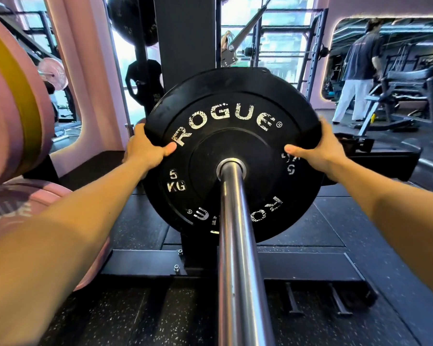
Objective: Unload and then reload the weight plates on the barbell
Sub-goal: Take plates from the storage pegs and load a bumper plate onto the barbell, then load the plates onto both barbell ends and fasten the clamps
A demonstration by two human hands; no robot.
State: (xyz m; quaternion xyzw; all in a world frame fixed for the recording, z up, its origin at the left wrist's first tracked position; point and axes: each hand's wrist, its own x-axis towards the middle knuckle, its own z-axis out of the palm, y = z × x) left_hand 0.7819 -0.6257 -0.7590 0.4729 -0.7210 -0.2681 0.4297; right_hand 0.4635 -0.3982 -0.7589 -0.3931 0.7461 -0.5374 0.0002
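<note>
Fingers (138, 131) of both hands curled behind the black plate (231, 156), thumbs pressed on its face, gripping opposite edges so it slid straight along the barbell sleeve (235, 245).

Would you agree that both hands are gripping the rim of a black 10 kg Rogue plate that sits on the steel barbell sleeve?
Not quite: the head view shows the black plate marked 5 KG, not 10 kg. The rest holds: the left hand and the right hand grip its rim on opposite sides, and the plate sits on the steel barbell sleeve.
</note>
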